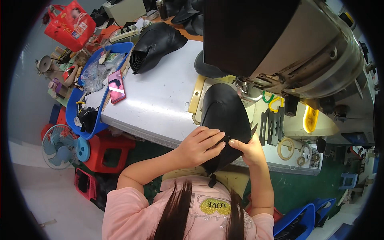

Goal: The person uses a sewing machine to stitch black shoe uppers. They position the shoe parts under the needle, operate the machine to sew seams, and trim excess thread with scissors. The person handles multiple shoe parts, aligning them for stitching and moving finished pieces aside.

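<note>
A curved black leather-like piece (225, 110) with a rounded far end lies before me at the front edge of the sewing table. My left hand (202, 146) has its fingers bent and pressed on the near part of the piece. On the other side, my right hand (249, 149) grips its edge, thumb on top and fingers mostly hidden behind. A dark pointed blade (254, 129) sticks up beside the right hand; its handle is hidden. Just beyond the piece is the metal foot area (249, 93) of a sewing machine (296, 52).
A bundle of nested black pieces (154, 46) lies at the table's far left. A red phone (117, 87) rests by a blue basket (73, 110) of plastic bags. Black strips (272, 126) hang on the right, near a tape ring (285, 148). A fan (60, 147) stands left.
</note>
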The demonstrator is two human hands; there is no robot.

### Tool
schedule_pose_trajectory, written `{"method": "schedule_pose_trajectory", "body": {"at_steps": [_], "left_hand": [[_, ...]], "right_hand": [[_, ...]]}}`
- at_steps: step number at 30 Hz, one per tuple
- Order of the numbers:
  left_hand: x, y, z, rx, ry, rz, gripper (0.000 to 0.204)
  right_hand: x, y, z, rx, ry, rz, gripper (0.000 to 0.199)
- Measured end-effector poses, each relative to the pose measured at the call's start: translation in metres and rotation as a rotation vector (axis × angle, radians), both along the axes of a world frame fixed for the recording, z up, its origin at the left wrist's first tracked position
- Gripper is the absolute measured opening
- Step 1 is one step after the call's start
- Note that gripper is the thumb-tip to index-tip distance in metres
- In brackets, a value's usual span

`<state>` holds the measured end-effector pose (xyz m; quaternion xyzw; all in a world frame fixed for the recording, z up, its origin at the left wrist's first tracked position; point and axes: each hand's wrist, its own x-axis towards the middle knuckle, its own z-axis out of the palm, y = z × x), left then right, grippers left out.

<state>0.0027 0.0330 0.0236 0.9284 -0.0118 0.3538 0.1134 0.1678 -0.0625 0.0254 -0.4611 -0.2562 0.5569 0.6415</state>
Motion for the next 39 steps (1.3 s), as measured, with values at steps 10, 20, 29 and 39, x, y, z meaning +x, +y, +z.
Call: {"method": "schedule_pose_trajectory", "body": {"at_steps": [10,20,29,39], "left_hand": [[-0.003,0.007,-0.002,-0.013,-0.042,-0.041,0.028],[0.043,0.062,0.017,0.156,-0.189,-0.078,0.019],[0.074,0.079,0.021,0.06,-0.226,-0.065,0.027],[0.077,0.088,0.016,0.037,-0.165,-0.026,0.033]], "right_hand": [[-0.002,0.009,0.011,-0.026,0.006,0.03,0.045],[0.022,0.039,0.015,0.051,0.068,-0.146,0.029],[0.048,0.014,-0.013,0.071,-0.197,-0.236,0.02],[0.042,0.026,0.003,0.025,-0.198,-0.295,0.021]]}}
